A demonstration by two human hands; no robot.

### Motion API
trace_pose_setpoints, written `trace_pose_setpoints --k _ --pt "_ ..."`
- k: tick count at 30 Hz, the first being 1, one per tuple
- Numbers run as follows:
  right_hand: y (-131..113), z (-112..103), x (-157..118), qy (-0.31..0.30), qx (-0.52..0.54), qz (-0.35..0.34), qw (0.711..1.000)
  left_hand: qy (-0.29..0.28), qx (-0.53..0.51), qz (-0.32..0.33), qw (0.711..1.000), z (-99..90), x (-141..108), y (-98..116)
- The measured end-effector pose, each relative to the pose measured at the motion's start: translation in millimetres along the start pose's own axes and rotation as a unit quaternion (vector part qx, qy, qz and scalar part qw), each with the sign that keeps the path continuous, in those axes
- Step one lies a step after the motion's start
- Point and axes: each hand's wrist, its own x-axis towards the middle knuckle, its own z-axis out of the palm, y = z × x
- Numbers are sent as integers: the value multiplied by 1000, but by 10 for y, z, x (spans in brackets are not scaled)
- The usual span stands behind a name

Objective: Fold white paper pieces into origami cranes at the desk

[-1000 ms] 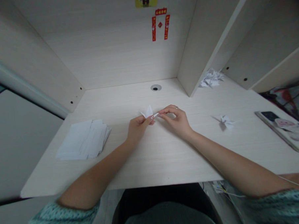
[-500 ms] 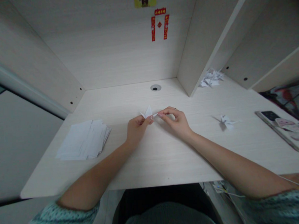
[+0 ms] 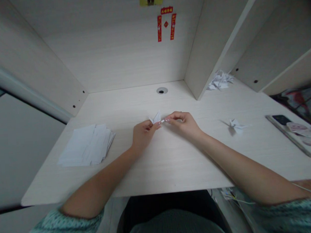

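A small folded white paper piece [image 3: 157,117] with pointed tips is held above the middle of the desk. My left hand [image 3: 143,132] is closed on its lower left part, thumb along the near side. Fingertips of my right hand [image 3: 181,122] pinch the narrow tip at its right end. The fingers hide part of the folds. To the right on the desk lies a finished-looking folded paper crane [image 3: 235,126]. A stack of white paper sheets [image 3: 86,146] sits to the left of my left hand.
A heap of folded white papers [image 3: 221,80] lies behind the upright divider [image 3: 207,59]. A phone [image 3: 294,132] rests at the far right of the desk [image 3: 147,175]. A round cable hole [image 3: 162,90] is near the back panel.
The folded paper has shifted slightly to the right and turned a little in my left hand. My right fingertips have moved a little along its right tip.
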Motion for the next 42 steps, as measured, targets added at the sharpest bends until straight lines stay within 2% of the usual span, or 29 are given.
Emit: trace_pose_setpoints --k 4,13,21,32,38,42 --pt "15 -15 20 -37 44 63 996 -6 13 1 1000 -3 13 -14" --pt "7 -40 13 -19 -53 -34 998 -21 9 -6 1000 -6 14 -1" --pt "77 -23 58 25 57 13 998 -15 -110 -52 992 2 37 -13" --pt "29 46 -3 31 37 4 999 -31 -86 -42 995 23 29 -71" --pt "67 33 16 -21 90 57 994 -44 -54 -34 997 18 26 -92" --pt "69 28 19 -19 90 63 994 -45 -52 -26 997 27 26 -112"
